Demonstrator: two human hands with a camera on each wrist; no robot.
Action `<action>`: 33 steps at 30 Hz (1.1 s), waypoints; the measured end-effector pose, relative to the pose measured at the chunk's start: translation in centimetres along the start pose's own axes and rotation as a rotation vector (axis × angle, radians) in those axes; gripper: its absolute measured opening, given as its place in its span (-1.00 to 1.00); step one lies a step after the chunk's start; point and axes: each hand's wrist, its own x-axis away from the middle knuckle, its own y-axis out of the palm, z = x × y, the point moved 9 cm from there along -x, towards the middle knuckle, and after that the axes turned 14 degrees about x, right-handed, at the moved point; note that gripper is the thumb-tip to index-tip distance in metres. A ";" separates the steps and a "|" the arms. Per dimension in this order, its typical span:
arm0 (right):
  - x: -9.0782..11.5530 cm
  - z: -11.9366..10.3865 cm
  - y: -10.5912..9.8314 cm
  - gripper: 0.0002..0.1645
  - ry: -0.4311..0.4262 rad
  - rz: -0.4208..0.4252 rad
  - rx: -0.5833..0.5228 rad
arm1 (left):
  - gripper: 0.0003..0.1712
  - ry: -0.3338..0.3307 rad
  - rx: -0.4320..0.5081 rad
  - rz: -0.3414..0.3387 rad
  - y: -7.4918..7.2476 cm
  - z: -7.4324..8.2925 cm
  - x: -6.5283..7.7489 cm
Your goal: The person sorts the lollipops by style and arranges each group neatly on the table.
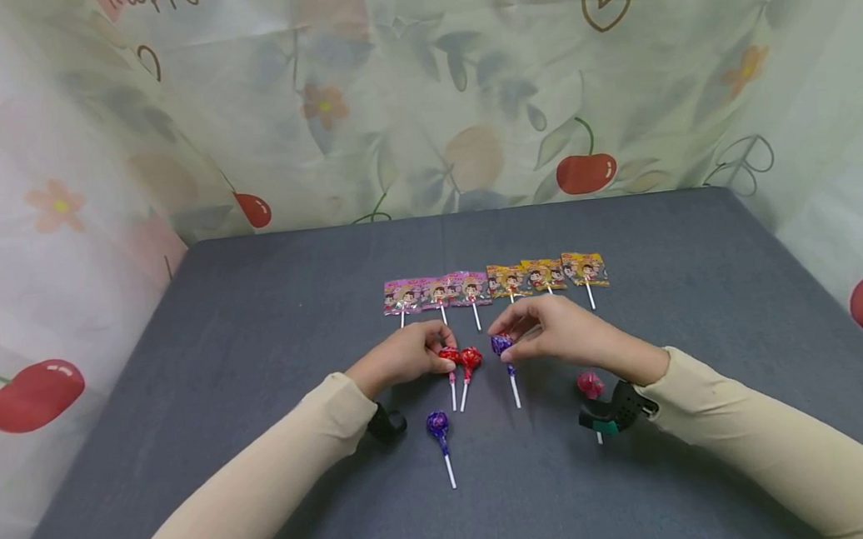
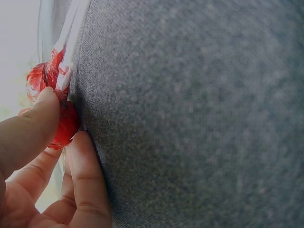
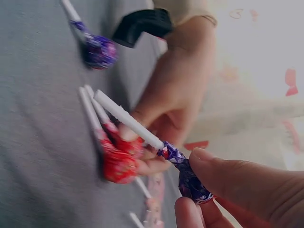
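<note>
My left hand (image 1: 412,354) pinches a red-wrapped lollipop (image 2: 66,124) by its head between thumb and fingers, low at the table. Right beside it lies a second red lollipop (image 1: 471,358), its stick pointing toward me. My right hand (image 1: 556,328) grips a purple-wrapped lollipop (image 3: 187,178) by the head; its white stick sticks out free. Another purple lollipop (image 1: 438,425) lies on the table, nearer me than the left hand. Beneath my right wrist is a pinkish-red lollipop (image 1: 591,384), partly hidden by the wrist strap.
Behind the hands runs a row of flat-wrapped lollipops: three pink packets (image 1: 437,292) at left, three yellow packets (image 1: 545,275) at right. They lie on a dark grey tabletop (image 1: 292,313). A printed curtain (image 1: 404,96) hangs along the back and sides.
</note>
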 end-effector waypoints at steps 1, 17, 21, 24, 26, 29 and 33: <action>-0.2 -0.1 -0.3 -0.65 0.002 0.011 0.000 | -0.78 0.001 0.001 0.000 0.0 0.0 0.0; -2.7 1.4 1.6 -0.71 0.028 -0.073 0.058 | -0.77 -0.002 0.005 -0.005 0.0 0.2 0.1; -3.2 1.9 2.4 -0.71 0.050 -0.097 0.075 | -0.77 0.001 0.009 -0.010 0.0 0.2 0.1; -3.4 2.1 2.9 -0.71 0.066 -0.110 0.087 | -0.77 0.004 0.007 -0.013 0.0 0.1 0.0; -3.5 2.2 3.1 -0.71 0.071 -0.113 0.086 | -0.77 0.002 0.003 -0.013 0.0 0.1 0.0; -3.6 2.2 3.4 -0.70 0.065 -0.109 0.087 | -0.77 0.001 0.001 -0.010 0.0 0.1 0.0; -3.6 2.3 3.6 -0.70 0.054 -0.102 0.102 | -0.77 0.001 0.007 -0.008 0.0 0.1 0.1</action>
